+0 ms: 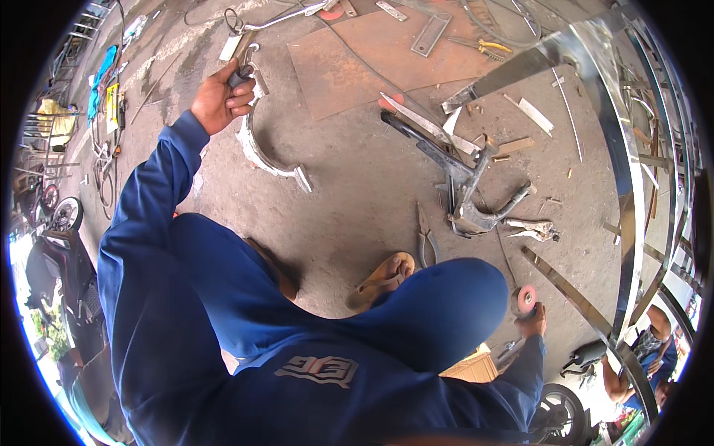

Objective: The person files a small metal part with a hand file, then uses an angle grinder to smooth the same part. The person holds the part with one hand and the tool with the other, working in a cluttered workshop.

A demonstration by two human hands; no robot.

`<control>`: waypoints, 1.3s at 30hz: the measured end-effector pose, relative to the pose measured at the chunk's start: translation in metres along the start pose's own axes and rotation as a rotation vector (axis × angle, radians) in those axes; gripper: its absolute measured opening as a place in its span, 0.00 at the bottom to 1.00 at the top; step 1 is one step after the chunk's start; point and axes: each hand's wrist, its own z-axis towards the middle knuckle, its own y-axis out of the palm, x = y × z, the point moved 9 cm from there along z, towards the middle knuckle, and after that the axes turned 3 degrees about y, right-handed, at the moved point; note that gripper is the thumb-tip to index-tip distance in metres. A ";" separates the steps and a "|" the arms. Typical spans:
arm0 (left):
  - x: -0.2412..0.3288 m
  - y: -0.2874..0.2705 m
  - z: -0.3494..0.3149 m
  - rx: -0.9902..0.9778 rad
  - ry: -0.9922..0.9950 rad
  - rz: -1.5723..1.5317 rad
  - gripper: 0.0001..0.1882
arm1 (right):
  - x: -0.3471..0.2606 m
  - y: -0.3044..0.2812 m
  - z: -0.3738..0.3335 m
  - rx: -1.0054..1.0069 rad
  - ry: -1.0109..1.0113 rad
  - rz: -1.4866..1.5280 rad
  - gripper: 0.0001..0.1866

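Silvery curved metal part: upper end at your left hand, over the concrete floor; contact with floor unclear. You curl those fingers around a dark cylindrical piece. Your right hand grips a pink-disc grinder, beside your right knee. Pliers lie near your sandal.

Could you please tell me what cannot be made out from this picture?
All in the head view:
Pink-disc tool: most of its body is covered by the right grip.
Dark cylinder: partly covered by the left grip.
Pliers: handle ends apparently behind the right knee.
Tan box: largely hidden by the right sleeve and thigh.
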 end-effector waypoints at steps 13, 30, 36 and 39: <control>-0.039 -0.009 0.039 -0.365 0.219 -0.393 0.17 | -0.300 -0.101 -0.112 -0.393 -0.455 0.803 0.44; -0.039 0.045 -0.098 -0.405 0.443 -0.009 0.29 | -0.735 -0.129 -0.189 -0.895 -1.004 1.477 0.27; -0.012 0.002 -0.118 0.193 0.755 0.656 0.34 | -0.781 -0.083 -0.187 -0.761 -0.825 1.396 0.24; -0.041 -0.038 -0.111 0.287 0.472 0.499 0.34 | -0.800 -0.033 -0.170 -0.965 -0.534 1.477 0.19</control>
